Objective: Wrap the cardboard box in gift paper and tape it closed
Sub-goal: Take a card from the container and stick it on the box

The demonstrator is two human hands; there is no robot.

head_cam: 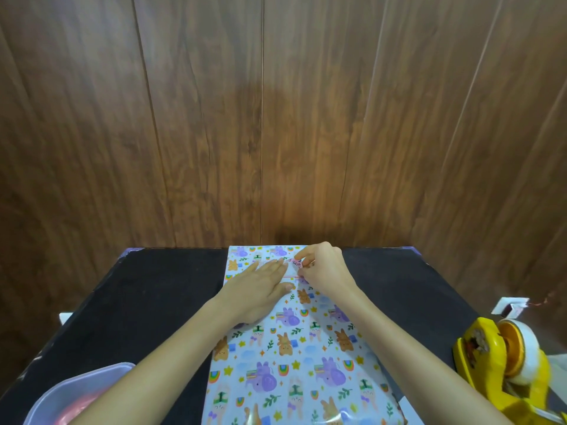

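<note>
Pressing down on the gift paper (294,357) with the left hand (260,286), fingers straight and flat across the overlap. Pinching a small piece (296,263) in the curled fingertips of the right hand (325,271), just beside the left fingertips; probably tape, though too blurred to say for certain. No sight of the cardboard box: judged to lie under the paper, beneath both hands.

Could go wrong by easing the left palm too soon, letting the seam spring open. Could also go wrong by laying the piece crooked, leaving a wrinkle or a missed edge.

Right of the right forearm, a yellow tape dispenser (503,363), near enough to be knocked. Just beyond it, a small white box (511,306). Under the left forearm, a clear plastic tub (76,391) at the tabletop (147,302) edge, crowding that elbow.
</note>
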